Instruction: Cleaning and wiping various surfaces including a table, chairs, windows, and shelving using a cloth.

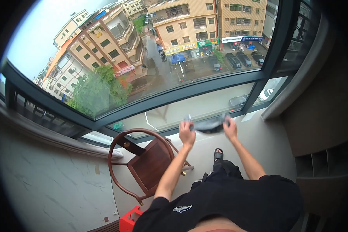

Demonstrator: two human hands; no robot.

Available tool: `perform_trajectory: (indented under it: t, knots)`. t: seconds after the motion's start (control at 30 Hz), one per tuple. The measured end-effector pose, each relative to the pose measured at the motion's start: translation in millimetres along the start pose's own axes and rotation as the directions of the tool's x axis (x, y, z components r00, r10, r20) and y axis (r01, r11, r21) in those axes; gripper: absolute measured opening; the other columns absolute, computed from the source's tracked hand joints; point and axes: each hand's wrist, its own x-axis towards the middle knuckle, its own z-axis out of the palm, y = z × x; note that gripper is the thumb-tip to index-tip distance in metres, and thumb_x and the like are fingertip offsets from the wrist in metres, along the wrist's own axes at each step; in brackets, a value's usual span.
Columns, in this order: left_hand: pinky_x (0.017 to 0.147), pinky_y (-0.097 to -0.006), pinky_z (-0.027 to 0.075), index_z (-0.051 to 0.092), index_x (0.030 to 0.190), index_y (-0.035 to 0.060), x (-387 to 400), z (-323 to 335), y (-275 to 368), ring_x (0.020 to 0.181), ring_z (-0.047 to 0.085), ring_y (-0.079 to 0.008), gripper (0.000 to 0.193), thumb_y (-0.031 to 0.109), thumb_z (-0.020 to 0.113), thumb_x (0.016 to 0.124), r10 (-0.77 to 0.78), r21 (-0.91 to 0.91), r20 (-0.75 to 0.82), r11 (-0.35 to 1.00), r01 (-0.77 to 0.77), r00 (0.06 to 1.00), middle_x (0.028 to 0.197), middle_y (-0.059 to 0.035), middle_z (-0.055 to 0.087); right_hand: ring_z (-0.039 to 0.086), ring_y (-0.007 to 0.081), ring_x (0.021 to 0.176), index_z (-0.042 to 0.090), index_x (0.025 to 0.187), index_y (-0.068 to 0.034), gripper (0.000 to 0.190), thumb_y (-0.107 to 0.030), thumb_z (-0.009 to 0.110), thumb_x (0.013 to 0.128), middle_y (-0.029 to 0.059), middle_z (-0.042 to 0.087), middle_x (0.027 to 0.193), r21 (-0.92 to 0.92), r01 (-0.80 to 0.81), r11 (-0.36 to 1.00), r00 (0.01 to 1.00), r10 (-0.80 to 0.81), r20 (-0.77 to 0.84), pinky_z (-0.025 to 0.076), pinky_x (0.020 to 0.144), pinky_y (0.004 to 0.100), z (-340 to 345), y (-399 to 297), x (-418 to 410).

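Observation:
A dark piece of cloth or similar soft item (pixel 209 126), blurred by motion, is stretched between my two hands in front of the window. My left hand (pixel 187 134) grips its left end, where a paler part sticks up. My right hand (pixel 230 128) holds the right end at about the same height. Exactly what the item is cannot be told. Below my hands is the pale floor (pixel 203 150), with my foot in a dark sandal (pixel 219 155). To the left of my left forearm stands a round-backed wooden armchair (pixel 152 165).
A large window with a dark frame (pixel 177 94) spans the front, with a street and buildings outside. Curtains (pixel 304 78) hang at both sides. A red plastic stool (pixel 130 219) is at lower left, beside a marble-patterned wall (pixel 61 174). Open shelves (pixel 322 163) stand at right.

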Motion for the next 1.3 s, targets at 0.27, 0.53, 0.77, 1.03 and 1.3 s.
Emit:
perform_trajectory:
  t: [0.27, 0.53, 0.77, 1.03, 1.3]
  knots:
    - [0.083, -0.0372, 0.036, 0.063, 0.075, 0.0135, 406.5, -54.5, 121.0, 0.088, 0.056, -0.0239, 0.023, -0.006, 0.055, 0.068, 0.495, 0.231, -0.633, 0.854, -0.466, 0.595, 0.079, -0.0031, 0.064, 0.042, 0.0378, 0.117, 0.061, 0.119, -0.011, 0.042, -0.001, 0.063, 0.078, 0.0212, 0.048, 0.121, -0.032, 0.716, 0.697, 0.472, -0.518, -0.713, 0.031, 0.103, 0.0458, -66.2, -293.8, 349.2]
    - [0.112, -0.0479, 0.026, 0.045, 0.139, 0.0097, 625.0, -213.3, 253.8, 0.134, 0.036, -0.0394, 0.053, 0.012, 0.050, 0.086, 0.829, 0.414, -0.466, 0.514, -0.751, 0.310, 0.139, -0.0204, 0.046, 0.013, 0.0545, 0.138, 0.019, 0.147, 0.002, 0.074, -0.029, 0.055, 0.089, 0.0397, 0.012, 0.147, -0.089, 0.869, 0.486, 0.185, -0.488, -0.853, 0.015, 0.113, 0.0582, -144.4, -561.9, 496.2]
    - [0.101, -0.0513, 0.035, 0.050, 0.131, 0.0031, 606.4, -100.9, 205.9, 0.123, 0.045, -0.0402, 0.053, 0.033, 0.052, 0.088, 0.880, 0.728, -0.474, 0.407, -0.552, 0.024, 0.133, -0.0195, 0.049, 0.035, 0.0439, 0.132, 0.042, 0.138, -0.003, 0.059, -0.028, 0.059, 0.087, 0.0276, 0.037, 0.142, -0.698, 0.710, 0.095, -0.417, -0.742, -0.525, 0.029, 0.107, 0.0549, -95.0, -502.9, 511.1]
    - [0.112, -0.0610, 0.008, 0.007, 0.149, -0.0038, 398.9, 75.3, -3.1, 0.141, 0.007, -0.0498, 0.091, 0.054, 0.046, 0.091, 0.526, 0.505, -0.415, 0.812, -0.293, 0.743, 0.152, -0.0342, 0.005, 0.051, 0.0221, 0.125, 0.064, 0.117, -0.013, 0.039, -0.030, 0.066, 0.082, 0.0074, 0.054, 0.136, -0.204, 0.975, -0.093, -0.116, -0.988, -0.101, 0.042, 0.102, 0.0368, 39.9, -232.1, 420.2]
    - [0.109, -0.0648, -0.005, -0.010, 0.147, -0.0046, 275.6, 214.7, -36.6, 0.136, -0.017, -0.0568, 0.102, 0.026, 0.060, 0.080, 0.319, 0.303, -0.222, 0.921, -0.245, 0.922, 0.149, -0.0352, -0.018, 0.033, 0.0153, 0.140, 0.057, 0.130, -0.017, 0.045, -0.020, 0.050, 0.086, 0.0031, 0.040, 0.149, -0.159, 0.983, -0.088, 0.006, -0.858, 0.513, 0.015, 0.119, 0.0399, 30.0, -17.9, 395.0]
